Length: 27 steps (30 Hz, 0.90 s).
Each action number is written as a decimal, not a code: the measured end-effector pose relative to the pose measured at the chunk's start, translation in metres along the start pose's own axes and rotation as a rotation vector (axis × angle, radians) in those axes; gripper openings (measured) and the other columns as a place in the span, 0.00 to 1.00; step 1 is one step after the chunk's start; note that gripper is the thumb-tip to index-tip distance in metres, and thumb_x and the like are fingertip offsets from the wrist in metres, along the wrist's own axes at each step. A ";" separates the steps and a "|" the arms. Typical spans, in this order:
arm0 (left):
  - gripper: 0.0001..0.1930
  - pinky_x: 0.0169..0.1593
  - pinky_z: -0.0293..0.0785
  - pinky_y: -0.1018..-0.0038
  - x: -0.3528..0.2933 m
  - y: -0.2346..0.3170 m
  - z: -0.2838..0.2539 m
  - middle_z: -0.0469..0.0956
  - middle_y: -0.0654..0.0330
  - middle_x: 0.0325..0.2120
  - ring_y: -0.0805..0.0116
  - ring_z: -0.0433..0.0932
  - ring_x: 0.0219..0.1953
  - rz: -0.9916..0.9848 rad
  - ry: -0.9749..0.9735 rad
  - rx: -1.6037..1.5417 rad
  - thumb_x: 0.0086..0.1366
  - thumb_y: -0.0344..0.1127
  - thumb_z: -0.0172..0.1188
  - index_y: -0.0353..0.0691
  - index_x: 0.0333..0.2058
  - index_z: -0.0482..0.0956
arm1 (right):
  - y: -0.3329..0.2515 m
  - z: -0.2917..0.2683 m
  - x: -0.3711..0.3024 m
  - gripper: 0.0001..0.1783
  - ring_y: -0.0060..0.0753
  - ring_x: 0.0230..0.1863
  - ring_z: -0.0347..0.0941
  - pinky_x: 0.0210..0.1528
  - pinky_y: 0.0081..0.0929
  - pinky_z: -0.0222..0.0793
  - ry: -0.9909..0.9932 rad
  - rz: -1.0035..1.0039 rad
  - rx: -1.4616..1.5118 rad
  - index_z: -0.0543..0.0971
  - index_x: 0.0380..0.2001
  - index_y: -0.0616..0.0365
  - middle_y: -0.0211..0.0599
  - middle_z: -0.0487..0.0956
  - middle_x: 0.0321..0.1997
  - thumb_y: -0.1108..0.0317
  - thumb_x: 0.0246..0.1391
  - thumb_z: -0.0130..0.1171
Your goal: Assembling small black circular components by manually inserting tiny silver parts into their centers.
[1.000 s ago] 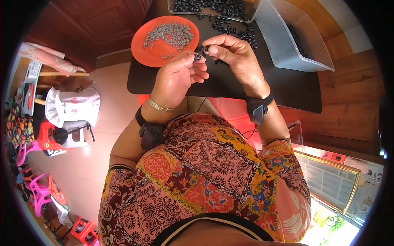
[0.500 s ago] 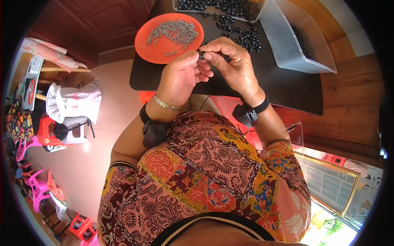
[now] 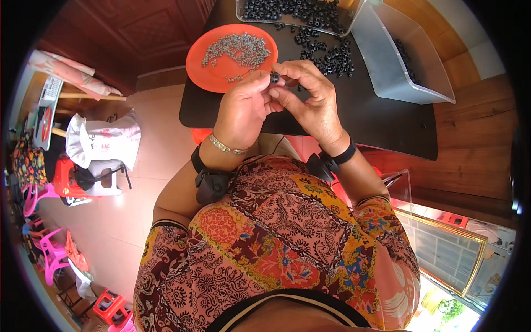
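Note:
Between the two hands, over the near edge of the black table, is a small black ring-like part [image 3: 274, 77]. My left hand [image 3: 243, 110] is closed, holding the part at its thumb tip with the other fingers curled beneath. My right hand [image 3: 315, 102] meets it from the other side, its index fingertip at the part's top and its thumb lower, by the left fingertips. Whether a smaller piece sits in the part is hidden. Just beyond the left hand lies an orange-red plate [image 3: 202, 77] bearing many small silvery metal pieces [image 3: 240, 48].
Loose black parts [image 3: 332, 60] lie on the black table [image 3: 381, 119] beyond my right hand. A clear tray [image 3: 293, 25] of black parts stands at the far edge. To the right, a translucent bin [image 3: 404, 61] holds more. A white bag [image 3: 105, 141] stands at left.
My right thumb has moved down, away from its index fingertip, and the black part shows more. The whole view has shifted slightly, with table and plate lower in it.

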<state>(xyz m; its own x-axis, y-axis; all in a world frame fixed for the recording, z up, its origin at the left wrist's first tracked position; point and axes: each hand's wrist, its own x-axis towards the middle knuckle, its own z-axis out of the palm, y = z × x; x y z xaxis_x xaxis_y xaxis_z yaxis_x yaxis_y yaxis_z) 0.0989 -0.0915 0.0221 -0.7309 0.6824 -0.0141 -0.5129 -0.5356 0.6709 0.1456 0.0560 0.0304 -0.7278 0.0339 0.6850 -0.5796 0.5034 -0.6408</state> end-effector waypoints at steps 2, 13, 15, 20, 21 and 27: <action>0.12 0.44 0.69 0.71 -0.002 0.001 0.002 0.74 0.64 0.38 0.73 0.72 0.39 -0.005 -0.017 0.021 0.66 0.40 0.49 0.40 0.42 0.73 | 0.001 0.001 -0.002 0.23 0.24 0.37 0.74 0.40 0.22 0.73 0.013 0.013 0.018 0.79 0.45 0.57 0.34 0.78 0.41 0.82 0.42 0.66; 0.15 0.49 0.68 0.67 0.000 -0.002 0.008 0.72 0.61 0.40 0.70 0.72 0.44 -0.022 -0.090 -0.014 0.69 0.40 0.44 0.37 0.46 0.70 | -0.001 0.002 -0.002 0.22 0.30 0.35 0.74 0.38 0.25 0.73 0.105 -0.102 -0.186 0.79 0.41 0.56 0.36 0.78 0.38 0.79 0.38 0.69; 0.15 0.50 0.67 0.67 0.001 -0.005 0.004 0.73 0.60 0.40 0.69 0.71 0.44 -0.018 -0.091 -0.034 0.69 0.40 0.44 0.36 0.46 0.70 | -0.001 0.004 -0.003 0.20 0.35 0.35 0.75 0.39 0.28 0.73 0.132 -0.113 -0.223 0.79 0.40 0.57 0.37 0.79 0.37 0.77 0.38 0.70; 0.15 0.53 0.66 0.66 0.000 -0.007 0.011 0.73 0.57 0.42 0.65 0.71 0.46 -0.009 -0.043 -0.069 0.69 0.39 0.43 0.35 0.46 0.70 | 0.000 0.009 -0.005 0.18 0.40 0.36 0.76 0.39 0.32 0.73 0.153 -0.164 -0.297 0.79 0.38 0.58 0.38 0.79 0.36 0.75 0.40 0.67; 0.13 0.50 0.67 0.67 -0.001 -0.007 0.013 0.74 0.59 0.38 0.67 0.72 0.41 -0.011 -0.017 -0.049 0.67 0.39 0.44 0.36 0.42 0.71 | -0.001 0.011 -0.006 0.17 0.42 0.36 0.76 0.39 0.34 0.74 0.155 -0.172 -0.324 0.78 0.38 0.57 0.38 0.79 0.35 0.74 0.41 0.66; 0.13 0.49 0.66 0.70 -0.002 -0.012 0.011 0.74 0.59 0.38 0.67 0.72 0.43 -0.026 0.104 -0.116 0.66 0.39 0.44 0.37 0.41 0.72 | -0.008 0.016 -0.008 0.14 0.44 0.35 0.76 0.38 0.34 0.73 0.130 -0.205 -0.409 0.78 0.35 0.59 0.40 0.79 0.34 0.77 0.41 0.64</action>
<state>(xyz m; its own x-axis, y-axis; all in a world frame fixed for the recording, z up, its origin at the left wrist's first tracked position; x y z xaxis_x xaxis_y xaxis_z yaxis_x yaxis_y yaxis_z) 0.1117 -0.0812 0.0227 -0.7565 0.6445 -0.1112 -0.5763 -0.5765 0.5792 0.1502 0.0385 0.0245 -0.5461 -0.0070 0.8377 -0.4955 0.8090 -0.3162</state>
